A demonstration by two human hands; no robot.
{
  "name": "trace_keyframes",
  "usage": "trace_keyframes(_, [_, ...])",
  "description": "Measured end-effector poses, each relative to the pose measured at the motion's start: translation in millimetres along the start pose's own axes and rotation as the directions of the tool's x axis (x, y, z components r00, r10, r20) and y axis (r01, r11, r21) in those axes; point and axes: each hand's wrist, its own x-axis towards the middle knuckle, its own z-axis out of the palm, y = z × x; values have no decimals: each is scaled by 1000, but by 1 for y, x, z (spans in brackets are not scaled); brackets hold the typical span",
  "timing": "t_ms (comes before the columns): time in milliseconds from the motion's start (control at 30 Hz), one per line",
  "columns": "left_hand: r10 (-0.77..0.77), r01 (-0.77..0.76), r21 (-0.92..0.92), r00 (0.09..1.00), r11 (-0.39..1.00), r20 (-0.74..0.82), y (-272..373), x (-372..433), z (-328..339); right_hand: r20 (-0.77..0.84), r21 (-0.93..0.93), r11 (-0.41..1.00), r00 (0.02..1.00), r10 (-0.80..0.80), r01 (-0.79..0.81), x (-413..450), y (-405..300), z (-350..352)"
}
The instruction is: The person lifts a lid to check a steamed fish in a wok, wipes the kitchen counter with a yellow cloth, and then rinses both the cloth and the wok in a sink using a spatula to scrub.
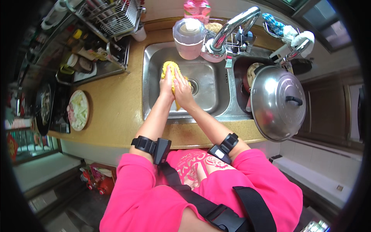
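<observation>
Over the left basin of the stainless steel sink, a yellow cloth is pressed between my two palms. My left hand is on its left side and my right hand on its right, fingers pointing away from me. Part of the cloth hangs below the hands, and its middle is hidden by them. The drain shows just right of my right hand. Behind the hands stands a chrome faucet with a clear-topped water filter attached.
A large metal lid with a black handle covers part of the right basin. On the wooden-toned counter, a plate of cut vegetables sits at the left, near a black wok. A rack with bottles and jars stands behind.
</observation>
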Motion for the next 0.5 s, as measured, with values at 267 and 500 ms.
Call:
trace_keyframes(267, [-44, 256, -304, 825, 918, 563, 39, -77, 3, 377, 355, 928, 925, -33, -112, 47, -58, -93])
trace_keyframes(500, [87, -84, -22, 976, 996, 197, -23, -106, -34, 699, 245, 54, 137, -702, -968, 10, -60, -83])
